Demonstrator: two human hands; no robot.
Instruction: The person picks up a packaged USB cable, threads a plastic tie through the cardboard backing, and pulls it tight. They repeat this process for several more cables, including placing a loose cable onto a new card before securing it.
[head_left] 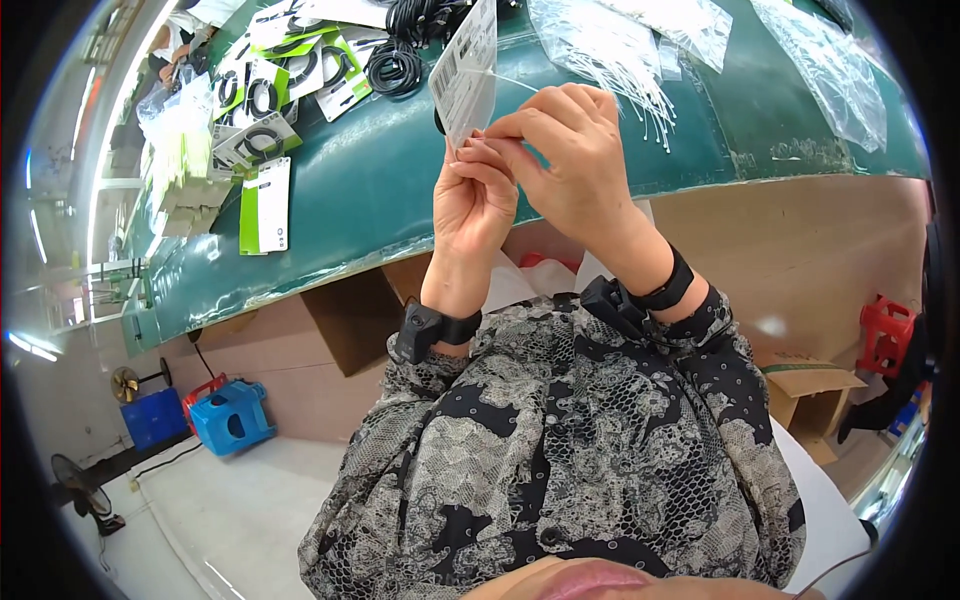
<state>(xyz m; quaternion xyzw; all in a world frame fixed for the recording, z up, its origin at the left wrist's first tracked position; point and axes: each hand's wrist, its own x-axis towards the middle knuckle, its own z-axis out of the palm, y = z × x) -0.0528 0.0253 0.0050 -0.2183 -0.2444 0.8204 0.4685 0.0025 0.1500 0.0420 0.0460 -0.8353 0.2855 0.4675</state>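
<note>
My left hand is closed on the lower edge of a white printed packaging card, which stands upright and tilted above the table. A thin white cable tie sticks out from the card's face toward my right hand. That hand pinches close to my left fingertips, closed on the cable tie; the pinched part is hidden behind the fingers. A dark edge, perhaps of a coiled cable, shows behind the card.
Carded black cables lie at the far left beside a stack of cards. Loose black cables sit behind my hands. White cable ties spill from a plastic bag. Another clear bag rests on the green table.
</note>
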